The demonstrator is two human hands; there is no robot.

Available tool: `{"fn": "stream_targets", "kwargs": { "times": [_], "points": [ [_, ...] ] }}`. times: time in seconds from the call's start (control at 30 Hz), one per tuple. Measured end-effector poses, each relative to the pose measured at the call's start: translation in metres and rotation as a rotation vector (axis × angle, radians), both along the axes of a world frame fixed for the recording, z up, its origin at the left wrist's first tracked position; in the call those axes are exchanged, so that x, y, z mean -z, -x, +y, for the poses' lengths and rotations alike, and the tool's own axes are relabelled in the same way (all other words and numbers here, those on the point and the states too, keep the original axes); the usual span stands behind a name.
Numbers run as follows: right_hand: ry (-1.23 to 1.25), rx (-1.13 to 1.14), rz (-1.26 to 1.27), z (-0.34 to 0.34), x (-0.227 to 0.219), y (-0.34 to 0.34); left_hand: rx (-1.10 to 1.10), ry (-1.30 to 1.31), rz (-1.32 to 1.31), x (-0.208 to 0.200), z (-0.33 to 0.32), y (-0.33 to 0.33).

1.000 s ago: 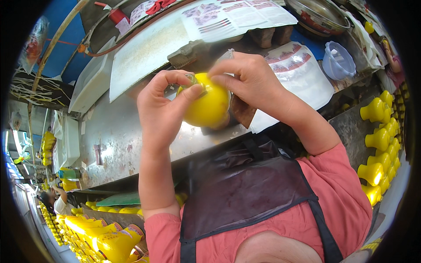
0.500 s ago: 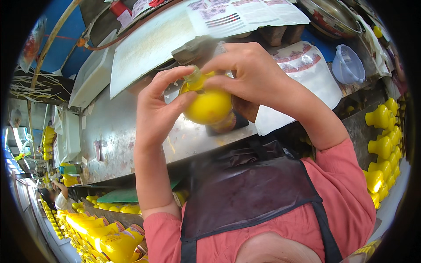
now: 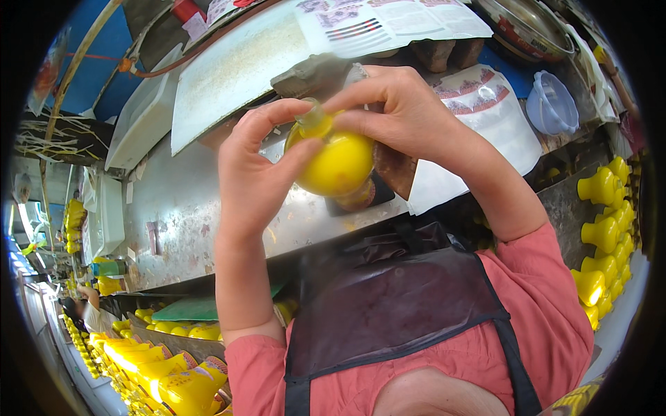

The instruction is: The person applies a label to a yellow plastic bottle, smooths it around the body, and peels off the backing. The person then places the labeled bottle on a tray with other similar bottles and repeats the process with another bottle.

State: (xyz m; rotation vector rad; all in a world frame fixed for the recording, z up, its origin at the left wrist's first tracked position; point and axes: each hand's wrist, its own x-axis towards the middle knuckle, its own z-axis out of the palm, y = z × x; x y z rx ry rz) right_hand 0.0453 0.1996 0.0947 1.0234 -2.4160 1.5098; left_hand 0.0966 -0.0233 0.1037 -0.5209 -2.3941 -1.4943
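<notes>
hands together: left hand (image 3: 251, 161) and right hand (image 3: 411, 109) at the neck of a yellow bottle (image 3: 341, 165), over a metal table (image 3: 182, 232).
left thumb and forefinger hold the neck and shoulder; right fingertips are drawn narrow, whether pinching anything i cannot tell. steady left support and light right pressure should suit this. printed sheets (image 3: 479, 128) lie to the right.

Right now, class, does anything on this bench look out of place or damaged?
A dark reddish scrap lies on the metal worktop, left of the left hand and apart from the yellow bottle; it looks like stray litter. The worktop's surface also looks blotchy.
</notes>
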Motion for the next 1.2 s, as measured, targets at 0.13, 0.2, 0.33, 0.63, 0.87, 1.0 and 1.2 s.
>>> {"fn": "stream_targets", "kwargs": {
  "times": [0.13,0.2,0.33,0.63,0.87,1.0,1.2],
  "points": [
    [0.009,0.021,0.0,0.0,0.004,0.0,-0.073,0.063,0.016,0.001,0.006,-0.004],
    [0.008,0.029,0.008,0.0,0.005,0.0,-0.102,0.076,0.048,0.001,0.01,-0.005],
    [0.042,0.035,0.015,0.0,0.009,0.002,-0.22,0.104,0.146,0.007,0.026,-0.004],
    [0.013,0.139,0.085,0.004,0.009,0.003,-0.06,-0.05,0.019,0.007,0.022,0.001],
    [-0.055,0.18,0.328,-0.006,0.0,-0.008,-0.025,-0.138,-0.095,0.006,0.02,0.002],
    [-0.11,0.209,0.361,-0.01,-0.004,-0.007,-0.01,-0.189,-0.133,0.008,0.02,0.004],
    [-0.11,0.213,0.324,-0.012,-0.008,-0.008,0.0,-0.2,-0.173,0.009,0.019,0.004]
  ]
}}
